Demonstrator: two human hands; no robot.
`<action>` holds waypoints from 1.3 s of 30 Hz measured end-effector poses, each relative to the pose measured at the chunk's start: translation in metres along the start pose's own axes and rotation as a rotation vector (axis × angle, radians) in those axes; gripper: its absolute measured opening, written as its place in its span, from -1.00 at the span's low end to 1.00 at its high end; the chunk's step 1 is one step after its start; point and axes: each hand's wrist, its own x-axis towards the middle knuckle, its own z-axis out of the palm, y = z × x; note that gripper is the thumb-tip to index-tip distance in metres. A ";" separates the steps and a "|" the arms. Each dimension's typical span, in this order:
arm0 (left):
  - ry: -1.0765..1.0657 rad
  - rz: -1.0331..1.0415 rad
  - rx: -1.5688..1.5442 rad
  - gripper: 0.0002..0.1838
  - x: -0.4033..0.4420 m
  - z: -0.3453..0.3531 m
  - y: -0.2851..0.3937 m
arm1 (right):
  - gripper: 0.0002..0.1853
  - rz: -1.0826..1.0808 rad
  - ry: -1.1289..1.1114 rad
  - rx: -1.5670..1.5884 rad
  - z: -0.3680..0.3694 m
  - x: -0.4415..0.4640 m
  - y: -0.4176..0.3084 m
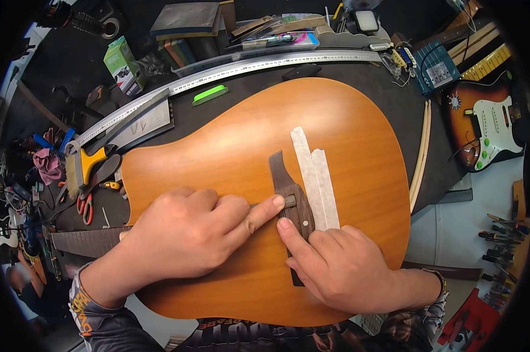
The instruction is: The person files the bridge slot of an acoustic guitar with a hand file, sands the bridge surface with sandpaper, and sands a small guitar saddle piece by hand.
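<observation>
An orange-brown guitar body (pixel 347 123) lies flat, its neck (pixel 95 240) pointing left. On its top is a dark wooden bridge (pixel 302 212) with a white dot, and two strips of masking tape (pixel 320 185) run beside it. My left hand (pixel 200 229) has its index finger stretched to a small grey-brown block (pixel 289 202) on the bridge, the other fingers curled; what they hold, if anything, is hidden. My right hand (pixel 341 267) points its index fingertip at the bridge's near edge, its other fingers bent over the lower part of the bridge.
A long metal ruler (pixel 241 67) curves behind the body. A yellow-handled brush (pixel 89 164) and red-handled pliers (pixel 85 209) lie left. A green-handled item (pixel 210 95) sits behind. A sunburst electric guitar (pixel 482 129) and wooden sticks (pixel 420 155) are at right.
</observation>
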 end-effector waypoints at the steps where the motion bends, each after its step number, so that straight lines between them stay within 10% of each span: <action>1: -0.008 0.005 0.009 -0.24 -0.002 -0.001 0.001 | -0.28 -0.003 0.004 -0.003 0.000 0.000 0.000; 39: 0.018 -0.030 -0.111 -0.23 -0.002 0.005 0.001 | -0.26 -0.007 -0.009 0.006 -0.001 0.000 0.001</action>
